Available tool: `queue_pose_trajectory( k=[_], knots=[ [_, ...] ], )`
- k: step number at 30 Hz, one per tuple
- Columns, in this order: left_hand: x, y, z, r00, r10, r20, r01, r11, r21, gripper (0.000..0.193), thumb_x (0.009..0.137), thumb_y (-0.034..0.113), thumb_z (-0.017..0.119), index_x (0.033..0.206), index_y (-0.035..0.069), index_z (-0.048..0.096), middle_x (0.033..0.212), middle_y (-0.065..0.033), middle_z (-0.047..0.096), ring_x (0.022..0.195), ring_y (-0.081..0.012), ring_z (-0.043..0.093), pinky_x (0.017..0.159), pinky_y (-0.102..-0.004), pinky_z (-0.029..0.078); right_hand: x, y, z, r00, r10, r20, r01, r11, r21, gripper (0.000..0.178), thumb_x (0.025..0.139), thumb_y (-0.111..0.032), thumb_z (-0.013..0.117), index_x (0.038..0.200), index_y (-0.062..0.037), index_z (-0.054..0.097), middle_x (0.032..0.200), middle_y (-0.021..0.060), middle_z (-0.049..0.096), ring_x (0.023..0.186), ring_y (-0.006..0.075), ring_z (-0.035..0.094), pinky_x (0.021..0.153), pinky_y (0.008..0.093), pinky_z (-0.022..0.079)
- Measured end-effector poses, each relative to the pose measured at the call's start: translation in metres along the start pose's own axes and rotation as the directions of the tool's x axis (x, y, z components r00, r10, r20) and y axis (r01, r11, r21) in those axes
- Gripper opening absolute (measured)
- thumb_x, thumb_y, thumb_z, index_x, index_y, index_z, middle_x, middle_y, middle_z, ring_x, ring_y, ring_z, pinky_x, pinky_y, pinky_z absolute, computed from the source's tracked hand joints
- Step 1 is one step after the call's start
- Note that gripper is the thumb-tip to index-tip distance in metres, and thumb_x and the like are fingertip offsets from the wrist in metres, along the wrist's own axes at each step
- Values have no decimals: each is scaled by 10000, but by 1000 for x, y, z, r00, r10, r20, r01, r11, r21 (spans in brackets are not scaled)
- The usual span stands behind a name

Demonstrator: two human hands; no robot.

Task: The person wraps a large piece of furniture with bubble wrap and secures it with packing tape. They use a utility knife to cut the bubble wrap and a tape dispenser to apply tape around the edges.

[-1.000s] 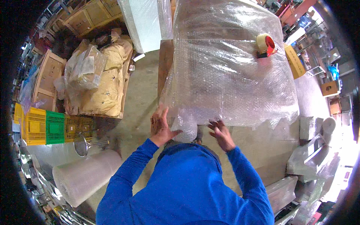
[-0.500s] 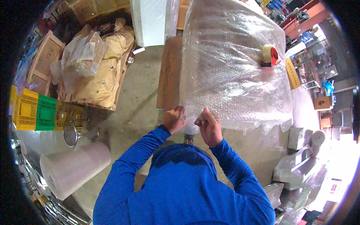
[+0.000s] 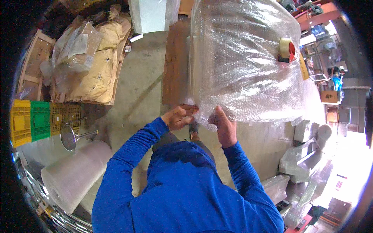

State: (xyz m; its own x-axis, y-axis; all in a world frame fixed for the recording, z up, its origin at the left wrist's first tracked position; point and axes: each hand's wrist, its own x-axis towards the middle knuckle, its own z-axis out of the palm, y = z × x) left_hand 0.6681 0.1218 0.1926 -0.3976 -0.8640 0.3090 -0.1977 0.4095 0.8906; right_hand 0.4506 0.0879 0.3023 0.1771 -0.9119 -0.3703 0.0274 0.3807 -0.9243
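A large flat-topped object lies under clear bubble wrap (image 3: 244,70) in front of me. At its near left corner, my left hand (image 3: 181,116) is closed on the loose edge of the wrap. My right hand (image 3: 224,125) grips the same edge a little to the right, thumb on top and fingers curled beneath. A short flap of wrap stretches between both hands. On top of the wrapped object, toward its right side, rests a tape dispenser (image 3: 286,50) with a tan roll and red parts. What lies inside the wrap is only dimly visible.
A brown wooden board (image 3: 175,66) runs along the wrapped object's left side. Further left are a pallet of tan sacks (image 3: 87,73), yellow crates (image 3: 20,122), a green crate (image 3: 40,120), a round metal stool (image 3: 69,138) and a bubble wrap roll (image 3: 75,174). Wrapped packages (image 3: 297,155) sit at right.
Both hands have shifted slightly along the near edge, the left one rightward and up, and more of the wrap's flap shows between them. The whole view has also moved a little.
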Motion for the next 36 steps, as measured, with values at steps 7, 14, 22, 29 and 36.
queue_pose_trajectory(
  k=[7, 14, 22, 29, 36],
  knots=[
    [30, 5, 13, 987, 9, -160, 55, 919, 390, 219, 843, 288, 698, 919, 83, 691, 892, -103, 705, 834, -361, 675, 827, -448, 532, -6, -21, 2, 1000, 22, 16, -20, 993, -116, 244, 970, -248, 641, 904, -15, 670, 781, 50, 642, 703, 148, 618, 641, 305, 502],
    [39, -15, 62, 839, 124, -530, 86, 931, 354, 151, 651, 207, 745, 768, 119, 709, 820, -87, 715, 807, -279, 686, 807, -423, 535, 2, 65, -10, 992, -76, -102, 68, 994, -80, 191, 906, -115, 725, 1052, -5, 668, 967, 55, 704, 846, 143, 645, 694, 316, 526],
    [15, -18, 16, 969, -202, -141, 188, 977, -104, 267, 803, 233, 727, 1000, 52, 731, 1007, -82, 726, 1049, -287, 656, 966, -427, 498, 56, 170, -47, 745, -657, 116, 535, 484, -692, 131, 904, -61, 701, 1024, -35, 656, 925, 79, 708, 839, 215, 665, 751, 352, 504],
    [-71, -170, 108, 522, -849, -80, 824, 527, -209, 901, 842, 452, 726, 1501, 2, 308, 1487, -282, 406, 1365, -369, 436, 1126, -417, 373, 58, 165, -38, 671, -726, 151, 573, 378, -728, 55, 918, -62, 679, 967, -55, 656, 870, 68, 686, 779, 215, 633, 770, 378, 483],
    [-32, -182, 157, 511, -818, -264, 788, 569, -237, 654, 852, 570, 672, 1171, -1, 649, 1214, -226, 621, 1157, -343, 568, 1029, -453, 429, 58, 175, -47, 585, -758, 289, 555, 114, -824, 185, 939, -45, 643, 1085, -157, 665, 907, 67, 668, 806, 244, 624, 784, 382, 468]
  ],
)
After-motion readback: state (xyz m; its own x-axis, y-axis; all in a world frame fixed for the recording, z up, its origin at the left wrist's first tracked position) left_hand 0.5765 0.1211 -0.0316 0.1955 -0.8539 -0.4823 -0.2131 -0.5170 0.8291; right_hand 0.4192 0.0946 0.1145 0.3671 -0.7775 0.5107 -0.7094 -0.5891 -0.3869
